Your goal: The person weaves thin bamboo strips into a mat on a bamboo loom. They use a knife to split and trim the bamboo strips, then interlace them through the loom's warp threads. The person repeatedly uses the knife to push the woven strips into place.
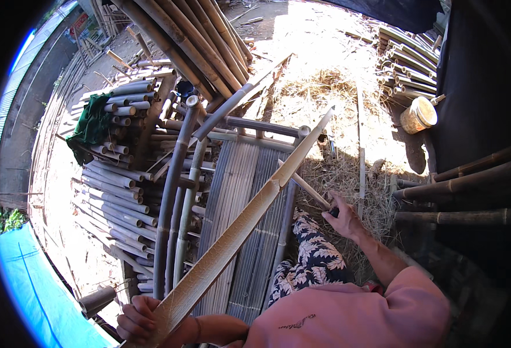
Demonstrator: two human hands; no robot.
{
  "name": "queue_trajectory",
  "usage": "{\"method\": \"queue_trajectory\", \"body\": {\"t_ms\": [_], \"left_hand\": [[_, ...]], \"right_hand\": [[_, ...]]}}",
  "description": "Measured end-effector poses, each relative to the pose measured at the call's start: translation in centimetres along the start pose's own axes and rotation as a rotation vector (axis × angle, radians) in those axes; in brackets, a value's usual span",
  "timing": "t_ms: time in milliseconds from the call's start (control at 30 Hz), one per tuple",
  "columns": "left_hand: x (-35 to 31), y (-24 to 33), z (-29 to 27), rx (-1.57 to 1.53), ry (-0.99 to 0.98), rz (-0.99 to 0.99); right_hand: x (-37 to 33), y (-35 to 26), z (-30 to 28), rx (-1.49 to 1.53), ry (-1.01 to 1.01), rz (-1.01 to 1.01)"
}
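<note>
A long split length of bamboo (232,238), its pale hollow side up, slants across the view from lower left to upper middle. My left hand (139,318) is closed around its near end. My right hand (343,217) is closed on a long, narrow, pale tool (304,187) with a dark part at the grip. The tool's far tip lies beside the split bamboo's edge; I cannot tell whether they touch. Below the bamboo is a slatted bamboo bench (241,165) with a round-pole frame (174,209).
Stacks of cut bamboo poles (113,194) lie at the left, with a green cloth (93,122) over some. Tall poles (191,40) lean at the back. Straw (325,93) covers the ground ahead. A whitish bucket (419,115) and more bamboo (409,61) are at the right.
</note>
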State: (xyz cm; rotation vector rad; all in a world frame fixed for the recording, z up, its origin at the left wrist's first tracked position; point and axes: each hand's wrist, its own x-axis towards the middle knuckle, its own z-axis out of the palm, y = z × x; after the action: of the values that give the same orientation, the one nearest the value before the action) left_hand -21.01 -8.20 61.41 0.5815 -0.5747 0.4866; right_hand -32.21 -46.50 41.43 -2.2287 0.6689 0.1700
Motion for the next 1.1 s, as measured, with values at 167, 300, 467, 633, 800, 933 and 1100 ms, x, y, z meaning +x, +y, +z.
{"method": "queue_trajectory", "body": {"t_ms": [167, 300, 467, 633, 800, 933, 1100], "left_hand": [[-2.4, 6.5, 5.1, 0.006, 0.085, 0.221], [-4.1, 7.0, 6.2, 0.041, -0.031, 0.132], [-8.4, 1.2, 9.2, 0.062, -0.126, 0.127], [-14.2, -7.3, 13.6, 0.724, -0.397, 0.038], [-11.8, -8.4, 21.8, 0.451, -0.65, -0.17], [-13.8, -8.7, 28.2, 0.442, -0.884, -0.12], [-21.6, -6.4, 33.4, 0.325, -0.988, -0.298]], "right_hand": [[-7.6, -1.9, -2.1, -0.088, -0.165, 0.038], [-9.7, 0.2, -2.1, -0.067, -0.187, 0.069], [-7.8, 6.1, -0.4, -0.08, -0.032, -0.032], [-9.8, 10.4, -0.9, -0.056, -0.116, 0.403], [-21.7, 16.8, -1.5, 0.822, -0.079, 0.503], [-30.8, 15.9, -5.3, 1.017, 0.303, 0.067], [-41.4, 10.9, -12.3, 0.852, 0.494, -0.01]]}}
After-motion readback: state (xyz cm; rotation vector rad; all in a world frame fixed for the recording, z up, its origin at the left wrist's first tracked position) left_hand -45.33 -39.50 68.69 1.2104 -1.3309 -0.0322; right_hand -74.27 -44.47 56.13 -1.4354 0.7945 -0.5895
